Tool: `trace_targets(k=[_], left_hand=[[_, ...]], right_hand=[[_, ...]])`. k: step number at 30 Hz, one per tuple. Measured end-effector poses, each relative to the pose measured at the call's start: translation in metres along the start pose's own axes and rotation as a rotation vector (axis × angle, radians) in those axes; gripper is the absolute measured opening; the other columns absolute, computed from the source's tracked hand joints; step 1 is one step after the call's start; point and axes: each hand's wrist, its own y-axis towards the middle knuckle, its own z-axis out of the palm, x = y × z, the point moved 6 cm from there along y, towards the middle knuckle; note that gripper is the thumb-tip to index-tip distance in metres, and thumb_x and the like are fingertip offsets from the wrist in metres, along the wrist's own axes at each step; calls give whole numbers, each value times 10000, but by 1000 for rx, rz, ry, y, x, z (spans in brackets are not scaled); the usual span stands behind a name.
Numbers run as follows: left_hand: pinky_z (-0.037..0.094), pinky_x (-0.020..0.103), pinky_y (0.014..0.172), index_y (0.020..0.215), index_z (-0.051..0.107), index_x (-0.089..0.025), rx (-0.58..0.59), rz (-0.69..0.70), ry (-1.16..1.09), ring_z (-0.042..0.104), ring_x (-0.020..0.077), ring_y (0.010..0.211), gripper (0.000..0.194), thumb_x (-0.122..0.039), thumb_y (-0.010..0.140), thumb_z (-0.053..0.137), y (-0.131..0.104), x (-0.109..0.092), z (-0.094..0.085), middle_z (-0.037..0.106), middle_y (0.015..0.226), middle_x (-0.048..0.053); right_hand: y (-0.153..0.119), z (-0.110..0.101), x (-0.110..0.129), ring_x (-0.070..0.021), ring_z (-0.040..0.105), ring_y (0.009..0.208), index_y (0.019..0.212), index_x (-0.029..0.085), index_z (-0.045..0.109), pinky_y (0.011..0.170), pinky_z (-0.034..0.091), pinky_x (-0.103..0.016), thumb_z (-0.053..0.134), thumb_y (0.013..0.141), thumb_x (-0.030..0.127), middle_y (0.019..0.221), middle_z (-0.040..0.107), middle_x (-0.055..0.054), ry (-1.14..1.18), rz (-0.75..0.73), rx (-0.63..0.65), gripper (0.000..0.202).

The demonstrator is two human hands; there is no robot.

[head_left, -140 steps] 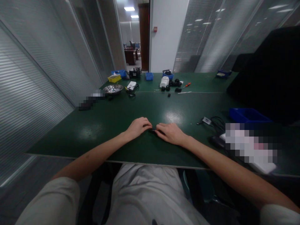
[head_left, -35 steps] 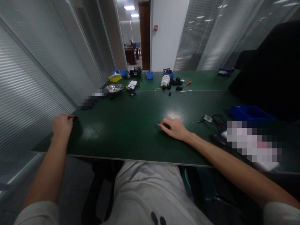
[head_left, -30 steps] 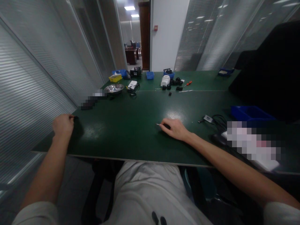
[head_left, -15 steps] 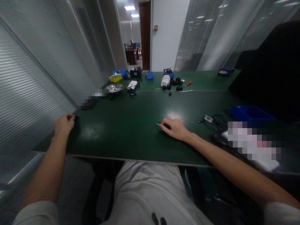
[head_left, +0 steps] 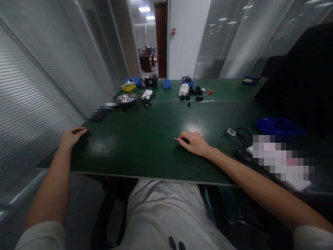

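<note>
A thin pale item [head_left: 175, 138] is poking out near the centre of the frame, where the grip of the right hand [head_left: 192, 143] is pinching it over the green surface [head_left: 135, 149]; the left hand [head_left: 74, 135] is hovering or resting at the frame's left, whether gripping anything one cannot tell. Farther out, a metal bowl [head_left: 127, 99] is sitting upper left; a blue tray [head_left: 279, 132] is lying at the right.
</note>
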Motion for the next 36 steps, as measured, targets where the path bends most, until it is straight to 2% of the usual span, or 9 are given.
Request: trace_targets(k=[3, 13, 17, 20, 23, 26, 32, 34, 36], left_hand=[[403, 186, 728, 1183, 747, -167, 34, -76, -131, 607, 148, 870, 337, -342, 894, 748, 1, 5, 1, 738, 905, -19], [362, 224, 696, 1042, 775, -170, -19, -140, -157, 555, 168, 714, 206, -299, 893, 714, -10, -8, -6, 620, 592, -58], [379, 234, 701, 1073, 772, -149, -8, -166, -177, 575, 169, 760, 284, -329, 854, 773, -4, 3, -2, 665, 672, -42], [441, 244, 762, 1141, 760, -133, 101, -131, -333, 622, 162, 825, 381, -342, 826, 817, -3, -8, 14, 744, 823, -20], [488, 279, 857, 1114, 768, -124, 313, -8, -441, 658, 187, 908, 494, -411, 733, 894, -12, -51, 41, 778, 967, 23], [504, 327, 901, 1049, 793, -138, 546, 205, -452, 678, 243, 979, 558, -522, 663, 915, -41, -122, 75, 780, 1037, 81], [498, 333, 819, 1076, 794, -167, 934, 785, -501, 682, 234, 928, 419, -526, 864, 760, -167, -287, 145, 767, 1022, 100], [486, 315, 787, 1057, 790, -158, 995, 954, -555, 674, 214, 890, 372, -491, 902, 731, -206, -323, 159, 764, 1001, 99], [475, 304, 748, 1042, 788, -157, 992, 1046, -584, 661, 197, 833, 342, -469, 919, 720, -228, -342, 166, 759, 958, 95]], right_hand=[[0, -1, 1, -152, 595, 698, 979, 202, 656, 648, 349, -290, 483, 1074, 423, 883, 713, -39, 0, 2, 6, 296], [0, -1, 2, -160, 611, 716, 979, 206, 658, 660, 364, -295, 493, 1068, 409, 882, 714, -39, -3, -3, 4, 277], [1, 1, 1, -161, 613, 718, 981, 207, 657, 657, 356, -289, 487, 1072, 420, 874, 713, -36, -18, -5, 13, 287], [1, 4, 1, -158, 612, 717, 988, 206, 656, 650, 347, -286, 482, 1075, 429, 883, 715, -34, -29, -8, 23, 295], [1, 6, 1, -158, 611, 717, 994, 208, 654, 647, 340, -287, 480, 1074, 430, 886, 713, -36, -34, -16, 29, 293], [1, 7, 1, -159, 609, 710, 989, 213, 652, 646, 339, -289, 478, 1073, 434, 883, 712, -35, -36, -19, 34, 294], [1, 5, 1, -165, 616, 718, 991, 221, 663, 644, 338, -288, 495, 1064, 424, 883, 713, -37, -32, -23, 37, 274], [1, 5, 1, -163, 615, 717, 1000, 223, 668, 647, 337, -287, 506, 1057, 405, 890, 716, -37, -31, -21, 48, 250], [1, 5, 1, -161, 610, 713, 1002, 223, 670, 654, 337, -284, 511, 1051, 385, 885, 713, -34, -38, -17, 55, 232]])
